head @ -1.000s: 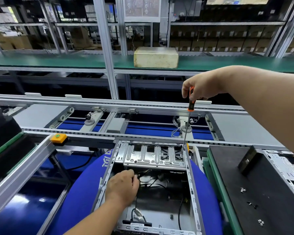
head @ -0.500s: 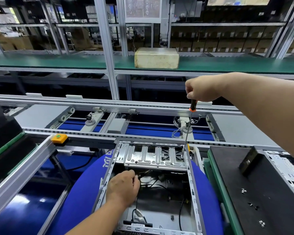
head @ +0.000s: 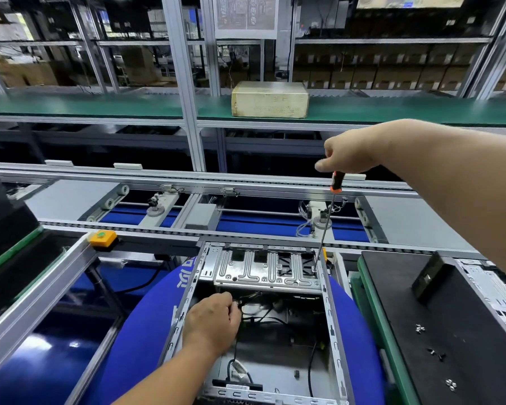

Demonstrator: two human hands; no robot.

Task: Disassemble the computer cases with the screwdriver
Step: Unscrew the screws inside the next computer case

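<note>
An open metal computer case (head: 332,325) lies on a blue cushion (head: 140,331) in front of me, its inside bare with loose black cables. My right hand (head: 348,154) grips the top of an orange-and-black screwdriver (head: 327,211) held nearly upright. Its tip rests at the far right corner of the case, beside the silver drive bracket (head: 263,271). My left hand (head: 214,323) is inside the case at its left wall, fingers closed around the black cables (head: 254,299).
A black panel (head: 438,331) with several loose screws (head: 434,352) lies to the right, with another case (head: 491,285) at its far edge. A conveyor frame runs behind, a yellow button box (head: 103,237) at left. A beige box (head: 270,99) sits on the green shelf.
My right hand has dropped slightly and shifted a little right with the screwdriver, its tip staying at the case's far right corner. The left hand stays in the case.
</note>
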